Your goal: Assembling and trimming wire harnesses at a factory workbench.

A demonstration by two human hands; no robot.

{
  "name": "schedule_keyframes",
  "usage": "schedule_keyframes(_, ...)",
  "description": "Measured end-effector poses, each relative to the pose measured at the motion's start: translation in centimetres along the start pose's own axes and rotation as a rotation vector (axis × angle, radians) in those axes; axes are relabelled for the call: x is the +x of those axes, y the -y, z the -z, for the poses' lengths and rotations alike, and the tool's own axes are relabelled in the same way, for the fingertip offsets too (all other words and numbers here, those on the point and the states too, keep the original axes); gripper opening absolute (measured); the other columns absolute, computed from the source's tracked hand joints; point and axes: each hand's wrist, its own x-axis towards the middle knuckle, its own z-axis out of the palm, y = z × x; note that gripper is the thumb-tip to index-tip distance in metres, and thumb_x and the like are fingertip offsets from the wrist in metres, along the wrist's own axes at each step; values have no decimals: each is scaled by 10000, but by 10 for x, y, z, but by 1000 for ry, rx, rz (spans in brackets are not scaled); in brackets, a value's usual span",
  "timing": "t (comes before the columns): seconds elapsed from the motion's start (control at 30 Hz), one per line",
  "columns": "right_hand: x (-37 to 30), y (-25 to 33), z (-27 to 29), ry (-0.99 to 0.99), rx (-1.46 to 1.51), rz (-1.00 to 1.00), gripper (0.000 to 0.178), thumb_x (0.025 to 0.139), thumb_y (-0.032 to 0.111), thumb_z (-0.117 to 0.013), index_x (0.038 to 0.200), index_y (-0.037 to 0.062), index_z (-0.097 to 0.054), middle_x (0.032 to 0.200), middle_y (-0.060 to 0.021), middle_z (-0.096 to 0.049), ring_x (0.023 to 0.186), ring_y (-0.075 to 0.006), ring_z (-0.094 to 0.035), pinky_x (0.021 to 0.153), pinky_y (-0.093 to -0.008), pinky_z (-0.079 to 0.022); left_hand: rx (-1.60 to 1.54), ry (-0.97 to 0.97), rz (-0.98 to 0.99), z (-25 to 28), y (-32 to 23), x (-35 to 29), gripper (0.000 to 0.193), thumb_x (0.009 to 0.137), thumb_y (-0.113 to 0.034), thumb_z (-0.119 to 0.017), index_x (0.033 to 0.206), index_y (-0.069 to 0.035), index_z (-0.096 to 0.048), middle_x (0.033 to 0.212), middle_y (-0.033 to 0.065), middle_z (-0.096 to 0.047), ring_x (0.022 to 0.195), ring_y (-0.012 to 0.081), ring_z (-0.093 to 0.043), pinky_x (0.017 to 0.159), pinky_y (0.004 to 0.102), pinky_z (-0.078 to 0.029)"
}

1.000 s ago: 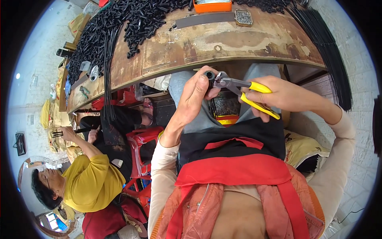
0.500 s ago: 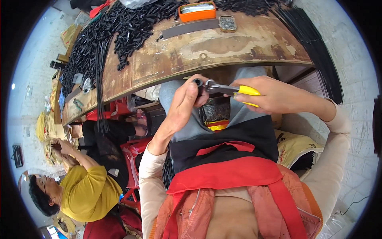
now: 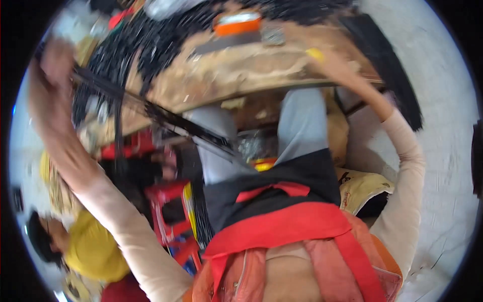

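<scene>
1. Left hand [image 3: 56, 63], blurred, grips one black rod bundle [image 3: 168, 117]; rods too smeared to count.
2. Bundle slants past table [image 3: 226, 68] edge, long axis upper left to lower right, far end over left thigh [image 3: 217, 170].
3. Right hand [image 3: 329, 65]: one yellow handle [image 3: 315, 54] there; cannot tell grip.

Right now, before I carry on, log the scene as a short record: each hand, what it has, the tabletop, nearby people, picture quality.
left hand: out at upper left, grip closed on a long black bundle
bundle: slants down rightward toward the lap
right hand: over the table, yellow patch at its fingers; grip unclear
tabletop: orange box, grey strip, heap of black pieces
nearby: seated person in yellow top, left
picture: motion-blurred, especially both hands
</scene>
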Motion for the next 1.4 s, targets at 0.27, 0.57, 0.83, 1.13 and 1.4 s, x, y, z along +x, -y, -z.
schedule_keyframes(0.27, 33, -73, -33, -6, -544, 74, 460, 968, 388, -498, 1243, 25, -558, 1120, -244, -600, 1039, -432, -562, 904, -484, -445, 836, 578, 171, 97, 54, -96, 386, 1039, -324, -345, 991, -14, -570, 729, 15, -548, 652, 144, -529, 584, 279, -415)
schedule_keyframes(0.57, 25, -64, -1, -127, -217, 269, 301, 916, 212, -588, 1111, -15, -624, 953, -234, -638, 859, -379, -614, 782, -456, -487, 1392, 774, 129, 287, 305, -234, 257, 919, -89, -449, 1131, 9, -556, 1115, 244, -560, 942, 443, -594, 804, 480, -504)
schedule_keyframes(0.83, 21, -53, -33, -341, 34, 138, 255, 878, 129, -571, 1113, 48, -628, 1011, -171, -615, 966, -331, -576, 861, -399, -475, 1720, 1391, 804, 442, 400, -272, 522, 884, -320, -541, 1349, -83, -513, 1256, 229, -595, 1208, 351, -549, 1046, 464, -401)
schedule_keyframes(1.13, -40, -165, 44, -309, -760, -510, 225, 774, 63, -605, 987, 17, -549, 958, -191, -596, 897, -371, -615, 701, -458, -556, 1603, 1071, 269, 256, 302, -170, 336, 927, -241, -532, 1234, -111, -578, 1059, 204, -641, 922, 410, -638, 749, 510, -521)
schedule_keyframes(1.4, -10, -166, 67, 0, -658, -417, 136, 747, 72, -618, 817, 1, -710, 855, -213, -696, 803, -361, -696, 697, -422, -573, 1498, 986, -263, 135, 210, -166, 320, 885, -149, -616, 1200, -95, -595, 989, 131, -651, 880, 326, -641, 733, 421, -519)
